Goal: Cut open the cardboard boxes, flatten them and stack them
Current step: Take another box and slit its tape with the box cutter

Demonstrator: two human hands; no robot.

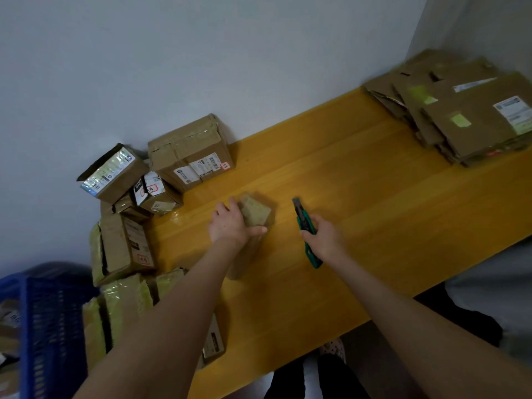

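1. A small cardboard box (256, 211) sits near the middle of the yellow surface (374, 197); it is blurred.
2. The left hand (230, 226) grips the box's left side, thumb curled along its near edge.
3. The right hand (326, 237), beside the box and apart from it, is wrapped around a green utility knife (303, 223), blade pointing away.
4. Sealed boxes (190, 151) are piled at the surface's left end, against the wall.
5. A stack of flattened cardboard (460, 119) lies in the far right corner.
6. A blue crate (43, 326) stands at lower left.
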